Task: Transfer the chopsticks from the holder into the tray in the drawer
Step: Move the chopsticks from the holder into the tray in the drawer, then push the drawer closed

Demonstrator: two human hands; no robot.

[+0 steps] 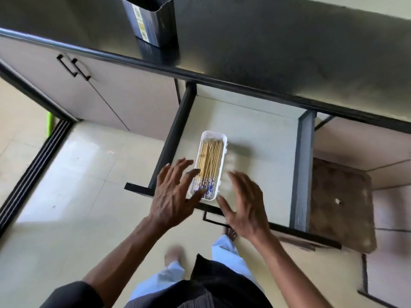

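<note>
Both open hands, left (pixel 172 196) and right (pixel 245 207), flank the chopstick-filled tray (pixel 224 152).

pale wooden chopsticks (pixel 208 162) lie in a smooth white plastic tray (pixel 224 162); the dark stone countertop (pixel 266 52) is shiny.

A bundle of pale bamboo chopsticks with blue-patterned ends (pixel 209 165) was laid lengthwise in a narrow white plastic tray (pixel 224 160). That tray was set inside the open pale-floored drawer (pixel 255 134). A dark rectangular holder (pixel 153 21) was stood upright beyond the drawer.
</note>
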